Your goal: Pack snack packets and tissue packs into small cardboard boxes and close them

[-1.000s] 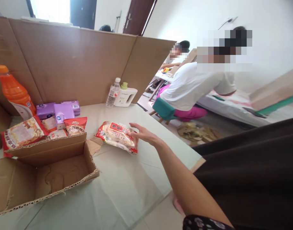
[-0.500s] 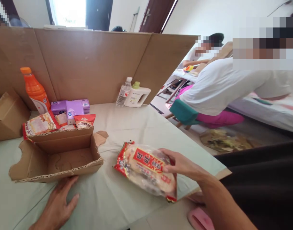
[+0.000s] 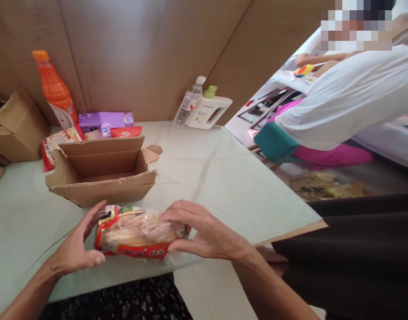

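Observation:
A bag of rice crackers [image 3: 137,231], clear plastic with red printed ends, lies near the table's front edge. My right hand [image 3: 200,229] grips its right end between thumb and fingers. At the other end, my left hand [image 3: 78,244] is open, thumb and fingers apart around the bag's red left end; whether it touches the bag I cannot tell. Just behind the bag stands an open cardboard box [image 3: 103,191] with torn flaps. Its visible inside holds nothing, though the bottom is partly hidden by the front wall.
Behind the box are snack bags [image 3: 50,149], purple tissue packs [image 3: 107,122] and an orange drink bottle [image 3: 57,93]. A water bottle [image 3: 188,104] and a white jug [image 3: 208,109] stand by the cardboard partition [image 3: 140,58]. Another box [image 3: 20,133] sits left. A person in white [image 3: 353,102] sits right.
My right hand has brought the cracker bag left, turning it, to the front of the box. My left hand has moved from the box's front to the bag's left end. The view has tilted down.

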Available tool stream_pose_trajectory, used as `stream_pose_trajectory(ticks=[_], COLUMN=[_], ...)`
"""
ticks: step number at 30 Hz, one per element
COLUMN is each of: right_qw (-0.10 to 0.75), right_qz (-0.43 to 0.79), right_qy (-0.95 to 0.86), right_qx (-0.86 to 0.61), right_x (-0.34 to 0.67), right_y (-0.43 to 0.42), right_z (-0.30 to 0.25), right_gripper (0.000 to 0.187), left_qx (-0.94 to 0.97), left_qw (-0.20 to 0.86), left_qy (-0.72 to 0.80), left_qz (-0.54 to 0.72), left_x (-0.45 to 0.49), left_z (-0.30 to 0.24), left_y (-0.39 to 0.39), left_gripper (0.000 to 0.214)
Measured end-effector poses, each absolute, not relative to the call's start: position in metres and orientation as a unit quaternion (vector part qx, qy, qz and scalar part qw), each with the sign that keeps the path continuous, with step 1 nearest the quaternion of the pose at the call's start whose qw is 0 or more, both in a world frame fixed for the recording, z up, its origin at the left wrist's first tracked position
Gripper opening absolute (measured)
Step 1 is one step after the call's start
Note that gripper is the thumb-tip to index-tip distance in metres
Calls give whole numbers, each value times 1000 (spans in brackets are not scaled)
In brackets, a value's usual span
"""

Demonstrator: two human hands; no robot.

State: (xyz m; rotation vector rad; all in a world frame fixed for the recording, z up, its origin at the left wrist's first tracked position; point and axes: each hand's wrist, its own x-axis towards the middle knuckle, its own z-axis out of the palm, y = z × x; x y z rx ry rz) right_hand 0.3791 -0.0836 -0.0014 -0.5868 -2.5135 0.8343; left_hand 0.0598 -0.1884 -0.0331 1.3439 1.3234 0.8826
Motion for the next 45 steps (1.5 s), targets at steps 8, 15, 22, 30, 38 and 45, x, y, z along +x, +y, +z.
stream_pose_trajectory(ticks=[8, 15, 22, 30, 38, 45], right_qw=[274, 245, 360, 330, 304, 318], right_qz=[382, 645, 522, 524, 546, 482], right_qy=[-835, -647, -710, -717, -716, -773], right_qx=[-287, -325, -308, -320, -310, -260], right_x=[351, 307, 317, 323, 314, 336], right_y=[-83, -109, -144, -136, -136, -129], right_z=[-38, -76, -63, -84, -78, -46], right_gripper=[63, 79, 68, 60, 61, 69], left_qx=[379, 377, 437, 469, 443, 486], left_qw=[453, 489, 357, 375, 404, 412], left_qy=[702, 656, 661, 665, 613, 630], left_qz=[398, 433, 494, 443, 515, 444], left_x=[37, 34, 29, 32, 30, 33], left_z=[-37, -51, -32, -46, -42, -30], left_y=[-235, -236, -274, -270, -267, -275], left_gripper=[83, 82, 86, 70, 66, 39])
